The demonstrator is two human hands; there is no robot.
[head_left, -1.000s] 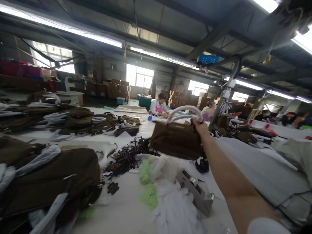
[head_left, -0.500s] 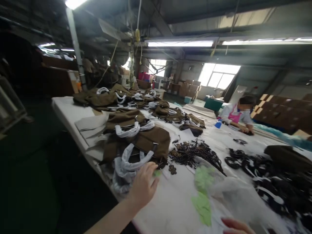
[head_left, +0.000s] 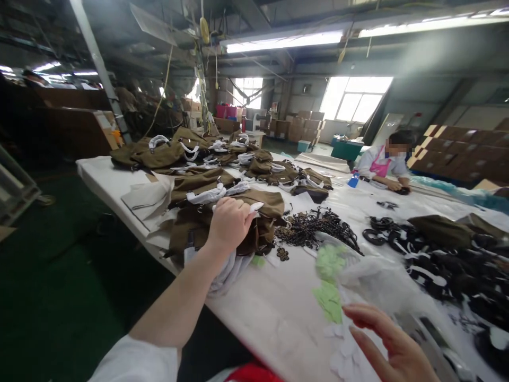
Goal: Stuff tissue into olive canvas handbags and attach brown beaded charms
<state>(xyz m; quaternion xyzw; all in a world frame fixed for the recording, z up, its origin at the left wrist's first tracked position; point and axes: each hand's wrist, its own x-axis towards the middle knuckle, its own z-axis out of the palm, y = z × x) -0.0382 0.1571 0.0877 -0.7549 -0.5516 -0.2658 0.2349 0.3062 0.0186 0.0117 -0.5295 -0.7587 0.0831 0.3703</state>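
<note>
My left hand (head_left: 230, 225) is closed round a handle wrapped in white, with a pale end of the wrapping poking out past my thumb. The handle belongs to a brown handbag (head_left: 267, 204) at the table's near left edge, partly hidden behind my hand and forearm. Other pale wrapped handles hang over the edge below my wrist. At the lower right, my right hand (head_left: 393, 342) is held with thumb and fingers apart and nothing between them. Light green paper slips (head_left: 329, 301) and small white slips (head_left: 350, 355) lie just left of it.
Brown bags with wrapped handles fill the table's far left. Dark chains (head_left: 318, 228) lie in a heap mid-table, beside a flower-shaped charm (head_left: 282, 254). Clear plastic (head_left: 374, 276) and a pile of black straps (head_left: 445, 270) are on the right. Across the table sits a co-worker (head_left: 384, 164).
My left hand has gone up and away from me, from beside the bag onto its wrapped handle, and closed. My right hand has come further into view at the lower right.
</note>
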